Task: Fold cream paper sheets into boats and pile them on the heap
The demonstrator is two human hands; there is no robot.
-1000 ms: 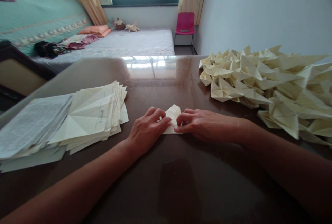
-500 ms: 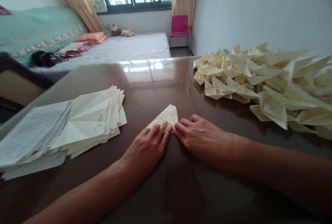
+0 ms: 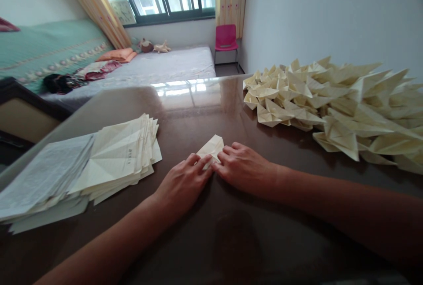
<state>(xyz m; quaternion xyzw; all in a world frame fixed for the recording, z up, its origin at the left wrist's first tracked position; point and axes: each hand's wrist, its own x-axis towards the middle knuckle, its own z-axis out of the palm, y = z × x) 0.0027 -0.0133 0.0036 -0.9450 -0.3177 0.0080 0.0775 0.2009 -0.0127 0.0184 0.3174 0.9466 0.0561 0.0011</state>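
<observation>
A small piece of folded cream paper [image 3: 212, 145] lies on the brown table [image 3: 198, 122] in front of me. My left hand [image 3: 187, 177] is closed on its near left edge, thumb and fingertips at the paper. From the other side my right hand [image 3: 243, 165] grips the near right edge with bent fingers. The fingertips of both hands almost meet at the near corner, and they hide part of the folds. To the left lies a stack of creased cream sheets [image 3: 114, 148], with printed characters on the top one.
Printed greyish sheets [image 3: 49, 161] lie at the far left, partly beneath the cream stack. A large heap of folded paper pieces [image 3: 330, 100] covers the table's right side. Beyond the table are a bed [image 3: 185, 60], a pink chair [image 3: 226, 38] and a window.
The right hand has shifted slightly left, over more of the folded paper. The left hand's fingers have drawn back from its middle and bent more. The whole view has tilted a little.
</observation>
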